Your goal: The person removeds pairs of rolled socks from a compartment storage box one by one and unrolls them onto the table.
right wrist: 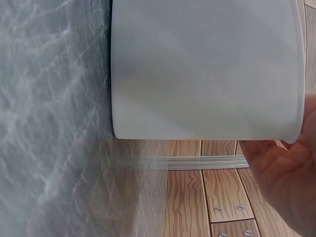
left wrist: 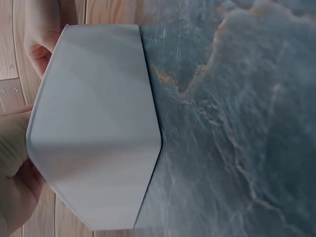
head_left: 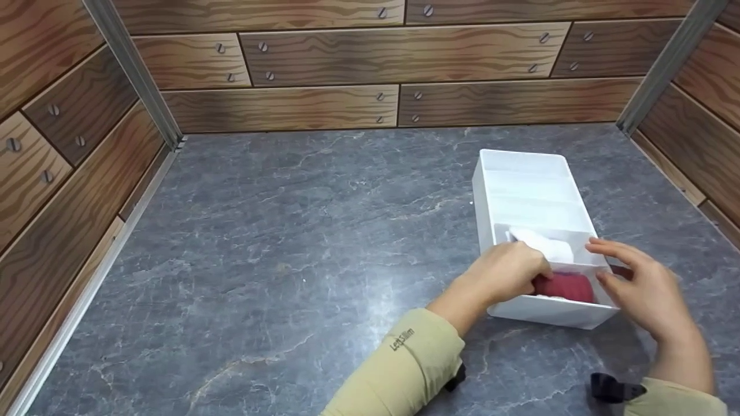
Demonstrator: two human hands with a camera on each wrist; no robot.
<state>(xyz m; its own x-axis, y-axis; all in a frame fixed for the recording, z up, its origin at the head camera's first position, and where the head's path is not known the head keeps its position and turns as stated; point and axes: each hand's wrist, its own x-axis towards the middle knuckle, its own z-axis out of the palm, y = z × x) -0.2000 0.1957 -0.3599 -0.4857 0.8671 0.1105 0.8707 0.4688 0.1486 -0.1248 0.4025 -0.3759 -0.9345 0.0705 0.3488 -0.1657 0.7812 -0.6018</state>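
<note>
A long white divided box (head_left: 552,315) stands on the right of the table. In its front compartment lies a rolled maroon cloth (head_left: 569,287), with a pale edge showing below it. My left hand (head_left: 509,271) reaches over the left wall, and its curled fingers grip the left end of the maroon roll; the fingertips are hidden. At the front right corner my right hand (head_left: 647,289) has its thumb and fingers spread loosely along the rim. Behind a divider, a white rolled cloth (head_left: 546,245) sits in the neighbouring compartment. Both wrist views mostly show the box's outer walls (left wrist: 94,89).
Toward the back, the box has further compartments with bare white floors (head_left: 532,211). The grey marbled tabletop (head_left: 277,231) spreads to the left. Wood-patterned panels (head_left: 347,58) wall in the back and sides, with metal posts (head_left: 139,75) at the corners.
</note>
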